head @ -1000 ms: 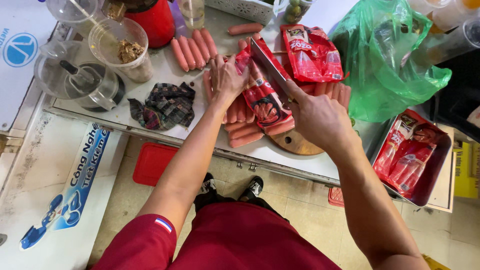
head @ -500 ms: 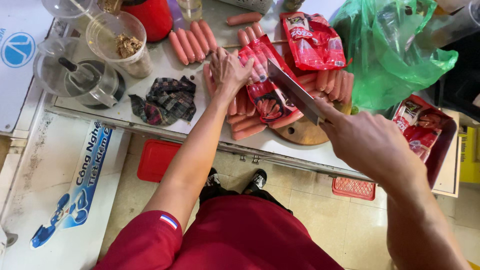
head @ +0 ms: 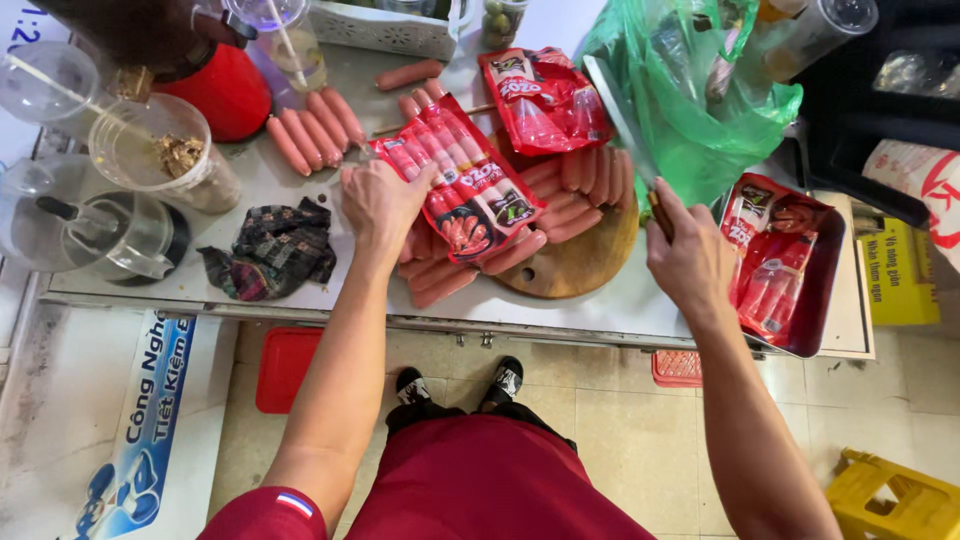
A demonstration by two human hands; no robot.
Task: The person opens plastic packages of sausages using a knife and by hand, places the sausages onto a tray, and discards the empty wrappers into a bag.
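Left hand pressed on the near-left end of a red plastic sausage packet, fingers curled over its edge, gripping it. Packet lies on loose pinkish sausages and a round wooden cutting board, its long axis slanting from far-left to near-right. Right hand clenched round the handle of a long steel-bladed knife, blade pointing away, raised over the counter. Packet sits to the left of the knife, well apart from it; left hand is the nearer. Film glossy, slightly wrinkled. Second red packet beyond; green plastic bag beside the blade.
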